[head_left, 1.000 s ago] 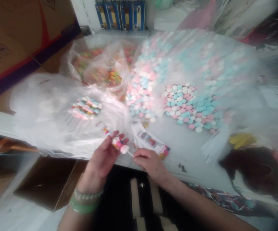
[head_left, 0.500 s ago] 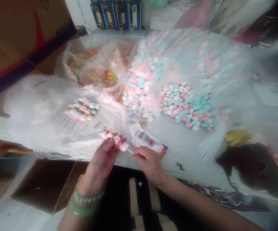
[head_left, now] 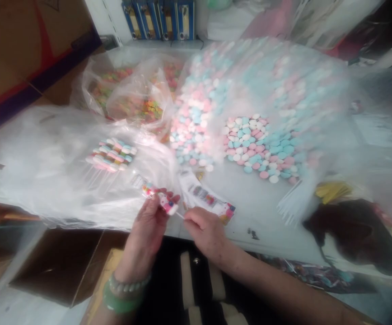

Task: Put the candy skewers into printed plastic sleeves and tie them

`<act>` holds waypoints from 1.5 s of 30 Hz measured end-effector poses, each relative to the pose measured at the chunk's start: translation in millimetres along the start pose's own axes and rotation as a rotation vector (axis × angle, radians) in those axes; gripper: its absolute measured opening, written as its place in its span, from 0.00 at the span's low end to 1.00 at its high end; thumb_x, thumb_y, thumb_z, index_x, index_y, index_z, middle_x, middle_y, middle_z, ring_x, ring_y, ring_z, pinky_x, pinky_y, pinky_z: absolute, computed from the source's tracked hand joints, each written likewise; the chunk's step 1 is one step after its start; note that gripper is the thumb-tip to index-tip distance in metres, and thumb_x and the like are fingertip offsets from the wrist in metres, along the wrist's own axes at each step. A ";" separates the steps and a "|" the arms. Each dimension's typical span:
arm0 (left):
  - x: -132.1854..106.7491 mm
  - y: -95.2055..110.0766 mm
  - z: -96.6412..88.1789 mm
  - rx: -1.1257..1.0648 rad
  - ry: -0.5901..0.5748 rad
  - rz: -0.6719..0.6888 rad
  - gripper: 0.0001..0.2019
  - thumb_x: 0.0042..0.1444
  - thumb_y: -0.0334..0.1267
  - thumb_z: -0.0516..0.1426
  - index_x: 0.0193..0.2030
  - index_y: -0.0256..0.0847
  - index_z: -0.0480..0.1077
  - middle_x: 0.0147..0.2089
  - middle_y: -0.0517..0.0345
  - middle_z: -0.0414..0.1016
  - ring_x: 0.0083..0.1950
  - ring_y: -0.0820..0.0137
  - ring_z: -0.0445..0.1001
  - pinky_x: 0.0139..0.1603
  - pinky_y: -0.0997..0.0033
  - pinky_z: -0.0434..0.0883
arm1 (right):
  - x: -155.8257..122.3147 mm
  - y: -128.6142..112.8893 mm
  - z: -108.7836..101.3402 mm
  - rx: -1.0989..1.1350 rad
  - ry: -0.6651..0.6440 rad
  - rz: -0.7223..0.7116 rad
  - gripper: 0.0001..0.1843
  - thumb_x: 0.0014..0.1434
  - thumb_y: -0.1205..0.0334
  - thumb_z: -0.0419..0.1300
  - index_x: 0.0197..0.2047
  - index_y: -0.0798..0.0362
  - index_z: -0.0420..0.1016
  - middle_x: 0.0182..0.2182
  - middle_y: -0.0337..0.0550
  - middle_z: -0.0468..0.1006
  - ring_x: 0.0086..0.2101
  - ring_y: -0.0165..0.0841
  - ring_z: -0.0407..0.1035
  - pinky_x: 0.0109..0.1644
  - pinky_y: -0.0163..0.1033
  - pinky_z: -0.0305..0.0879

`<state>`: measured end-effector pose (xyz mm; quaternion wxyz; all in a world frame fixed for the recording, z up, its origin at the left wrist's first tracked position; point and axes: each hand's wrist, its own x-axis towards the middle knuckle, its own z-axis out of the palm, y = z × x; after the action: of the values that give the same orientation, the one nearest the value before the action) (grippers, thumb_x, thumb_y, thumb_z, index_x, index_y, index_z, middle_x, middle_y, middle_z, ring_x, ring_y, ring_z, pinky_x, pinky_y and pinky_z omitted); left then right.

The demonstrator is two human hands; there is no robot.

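Candy stick (head_left: 165, 203) located over the near edge of the table (head_left: 260, 216), directly in front of the person. Its pink and white candy ends in a multicoloured section at the far end, and a thin white stick projects toward the right.

Surroundings, largest first: a cardboard box (head_left: 23, 49) with red and dark blue bands stands at upper left. A large clear plastic bag (head_left: 284, 76) lies across the table's far right, holding many pastel pink, blue and white candy discs. A looser clear plastic bag (head_left: 50, 167) lies at left, and a smaller clear bag of multicoloured candies (head_left: 131, 95) sits beyond it. Pastel candy discs (head_left: 250, 149) form a heap under the plastic. Blue-and-yellow boxes (head_left: 158, 20) stand in a row at the far edge.

Hands: the left hand (head_left: 145, 228) grips the candy stick, its fingers wrapped around the candy. The right hand (head_left: 206, 234) pinches the white stick at its end. The hands are close together but not touching each other.

Nearest items: printed paper cards (head_left: 206, 198) lie on the table just beyond the right hand. A beaded bracelet (head_left: 128, 285) and a green bangle (head_left: 118, 303) circle the left wrist.
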<state>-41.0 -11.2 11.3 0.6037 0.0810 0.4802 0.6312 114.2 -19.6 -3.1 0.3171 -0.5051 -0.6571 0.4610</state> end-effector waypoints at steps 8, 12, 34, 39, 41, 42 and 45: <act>7.4 18.8 -8.4 -0.110 0.037 -0.208 0.10 0.55 0.27 0.62 0.45 0.37 0.76 0.42 0.53 0.81 0.46 0.62 0.80 0.52 0.59 0.76 | 3.9 -9.0 -11.2 0.527 -0.263 0.420 0.05 0.50 0.62 0.59 0.26 0.52 0.73 0.17 0.30 0.61 0.21 0.26 0.53 0.27 0.34 0.50; 6.7 17.5 -10.2 -0.126 -0.047 -0.175 0.09 0.55 0.35 0.66 0.42 0.37 0.76 0.38 0.55 0.80 0.43 0.64 0.80 0.49 0.63 0.76 | 5.8 -10.4 -10.1 0.652 -0.206 0.539 0.05 0.46 0.60 0.61 0.25 0.53 0.73 0.15 0.29 0.59 0.19 0.25 0.50 0.25 0.34 0.45; 1.5 -14.1 -5.3 -0.082 -0.079 -0.264 0.18 0.50 0.48 0.68 0.41 0.37 0.77 0.42 0.50 0.80 0.46 0.59 0.79 0.49 0.60 0.76 | 13.4 -11.8 1.4 0.402 -0.085 0.361 0.07 0.50 0.66 0.58 0.22 0.52 0.71 0.21 0.33 0.66 0.27 0.29 0.60 0.34 0.34 0.56; 15.8 10.0 -17.1 -0.150 -0.002 -0.191 0.13 0.53 0.43 0.67 0.42 0.39 0.76 0.40 0.53 0.80 0.47 0.60 0.78 0.51 0.57 0.75 | 8.9 -6.6 -5.4 0.382 -0.205 0.408 0.06 0.50 0.66 0.59 0.22 0.52 0.71 0.19 0.32 0.64 0.26 0.28 0.59 0.32 0.34 0.55; 16.6 13.0 -16.1 -0.172 -0.009 -0.164 0.10 0.54 0.38 0.66 0.43 0.39 0.76 0.36 0.57 0.78 0.41 0.64 0.78 0.49 0.60 0.75 | 8.5 -5.3 -3.9 0.340 -0.214 0.393 0.06 0.51 0.66 0.59 0.23 0.52 0.72 0.20 0.32 0.66 0.26 0.29 0.60 0.33 0.34 0.55; 15.4 12.4 -14.2 -0.181 -0.023 -0.141 0.09 0.55 0.37 0.66 0.42 0.39 0.76 0.34 0.58 0.76 0.39 0.67 0.77 0.48 0.62 0.76 | 8.3 -4.9 -2.1 0.307 -0.199 0.366 0.07 0.51 0.67 0.59 0.23 0.52 0.72 0.20 0.33 0.67 0.27 0.29 0.61 0.34 0.34 0.56; 8.4 5.3 -5.7 -0.192 -0.061 -0.067 0.09 0.55 0.39 0.66 0.40 0.39 0.76 0.32 0.60 0.74 0.33 0.71 0.74 0.44 0.66 0.76 | 6.9 -4.1 4.9 0.188 -0.117 0.206 0.09 0.53 0.69 0.58 0.22 0.52 0.70 0.22 0.34 0.69 0.29 0.29 0.63 0.36 0.35 0.56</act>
<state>-50.8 -6.1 8.0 0.6437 0.0262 0.4013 0.6511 106.4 -14.6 -1.5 0.2751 -0.5105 -0.5730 0.5791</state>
